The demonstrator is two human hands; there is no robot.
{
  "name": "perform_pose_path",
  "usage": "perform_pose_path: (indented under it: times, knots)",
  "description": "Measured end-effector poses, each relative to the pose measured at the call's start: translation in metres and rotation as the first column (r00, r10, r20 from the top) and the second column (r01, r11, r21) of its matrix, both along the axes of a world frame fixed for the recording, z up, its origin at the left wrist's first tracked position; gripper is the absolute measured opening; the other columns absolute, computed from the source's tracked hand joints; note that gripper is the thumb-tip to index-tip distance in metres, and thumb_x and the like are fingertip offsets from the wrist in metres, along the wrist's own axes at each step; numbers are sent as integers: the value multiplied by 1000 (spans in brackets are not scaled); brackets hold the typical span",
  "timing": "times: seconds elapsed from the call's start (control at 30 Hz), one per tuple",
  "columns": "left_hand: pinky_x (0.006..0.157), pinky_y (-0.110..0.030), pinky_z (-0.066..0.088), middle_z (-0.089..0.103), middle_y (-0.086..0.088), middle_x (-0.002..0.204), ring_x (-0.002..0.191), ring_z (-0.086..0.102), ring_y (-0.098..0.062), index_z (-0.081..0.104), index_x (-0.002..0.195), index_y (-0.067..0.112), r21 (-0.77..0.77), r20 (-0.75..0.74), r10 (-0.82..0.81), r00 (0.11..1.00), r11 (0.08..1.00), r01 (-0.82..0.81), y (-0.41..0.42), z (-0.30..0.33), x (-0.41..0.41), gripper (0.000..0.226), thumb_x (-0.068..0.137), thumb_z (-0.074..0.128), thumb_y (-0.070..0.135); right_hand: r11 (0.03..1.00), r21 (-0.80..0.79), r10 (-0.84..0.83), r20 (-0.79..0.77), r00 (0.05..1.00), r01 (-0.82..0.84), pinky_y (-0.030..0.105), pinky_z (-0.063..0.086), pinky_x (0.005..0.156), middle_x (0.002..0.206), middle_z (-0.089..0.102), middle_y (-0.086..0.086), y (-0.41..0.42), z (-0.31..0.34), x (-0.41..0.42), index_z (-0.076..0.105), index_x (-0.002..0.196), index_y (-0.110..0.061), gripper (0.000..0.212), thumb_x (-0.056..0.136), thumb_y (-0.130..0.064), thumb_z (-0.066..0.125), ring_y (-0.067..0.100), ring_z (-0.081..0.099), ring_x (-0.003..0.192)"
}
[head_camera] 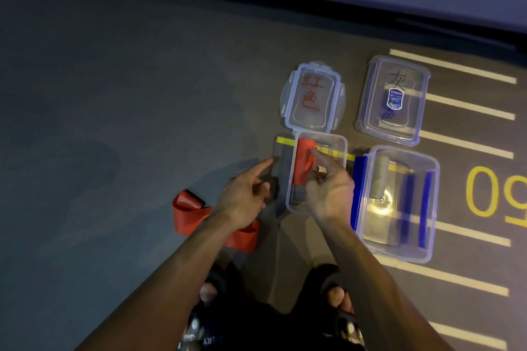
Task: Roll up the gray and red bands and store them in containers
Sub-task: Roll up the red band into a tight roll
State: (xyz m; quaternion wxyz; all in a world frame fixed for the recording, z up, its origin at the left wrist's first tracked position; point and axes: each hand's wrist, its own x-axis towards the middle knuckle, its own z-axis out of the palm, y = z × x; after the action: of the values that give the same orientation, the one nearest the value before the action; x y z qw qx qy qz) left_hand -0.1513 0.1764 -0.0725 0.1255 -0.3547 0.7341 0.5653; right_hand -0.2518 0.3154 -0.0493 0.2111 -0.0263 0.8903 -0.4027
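A rolled red band (302, 161) lies inside the smaller clear container (339, 141) on the floor. My right hand (328, 188) hovers over that container, index finger touching the roll, other fingers loosely curled. My left hand (245, 191) is just left of the container, index finger pointing forward, holding nothing. A second, loose red band (189, 215) lies crumpled on the floor under my left forearm. A rolled gray band (379, 177) sits in the larger clear container (433, 208) to the right.
Two clear lids lie beyond the containers: one with red writing (313, 97), one with black writing and a blue sticker (393, 100). White floor stripes (470, 107) and yellow numerals (482, 191) mark the right. My sandalled feet (338, 296) are below. A dark wall base runs along the back.
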Motion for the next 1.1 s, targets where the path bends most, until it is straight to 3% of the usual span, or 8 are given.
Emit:
perform_pose_path:
  times: [0.37,0.5,0.6,0.67,0.77,0.87,0.97,1.1]
  knots:
    - [69,-27,59,70,5,85,60,62,-4,54,139,43,-47,-68,27,997,998,-30,3,8,27,49,102,56,12,1000,-8,13,-49,999,-13,43,56,94,120,69,10,7,-3,20,68,127,-12,39,92,2,62,30,67,108]
    - [74,-6,44,68,13,88,77,63,-1,64,129,32,-328,-96,-9,995,945,-23,-8,14,49,37,97,64,13,989,-84,109,-162,981,-124,40,58,91,123,65,6,5,-2,36,69,125,-18,45,86,5,65,19,66,102]
    - [86,-30,53,64,5,101,93,65,-17,71,109,24,-485,-82,-46,996,874,0,-19,8,74,37,84,64,-2,970,-103,202,-161,966,-221,19,53,90,106,71,-2,7,10,45,73,117,-19,33,91,-1,66,8,67,96]
    - [88,-39,50,60,4,101,97,60,-26,71,99,27,-529,-44,-100,994,846,62,-23,1,91,48,67,61,-8,943,-103,306,-99,947,-315,14,52,86,101,73,-9,8,11,53,75,115,-21,29,93,-4,66,2,68,92]
    - [89,-36,43,56,3,108,98,51,-31,64,108,38,-604,4,-257,966,770,207,-20,-10,112,54,60,68,15,825,8,563,55,824,-565,22,53,87,100,73,-8,3,0,67,74,118,-22,29,93,-10,66,6,67,91]
    - [86,-43,49,51,7,120,102,43,-24,56,119,46,-586,48,-344,938,750,306,-14,-20,121,57,65,73,42,657,138,704,242,668,-741,26,48,98,123,68,-4,-2,-14,84,64,131,-30,42,90,-28,71,14,63,113]
    - [87,-46,49,48,10,122,104,43,-23,56,117,47,-603,51,-350,935,736,308,-16,-28,120,62,64,87,39,559,224,742,295,602,-798,33,45,104,139,55,-1,-2,-26,92,54,137,-33,54,87,-42,71,21,55,126]
    - [92,-40,45,48,7,124,109,46,-23,56,116,41,-566,92,-390,916,736,370,-20,-18,110,49,74,81,35,543,281,752,255,607,-791,40,49,101,131,60,0,-6,-31,95,45,137,-34,53,89,-38,67,26,59,122]
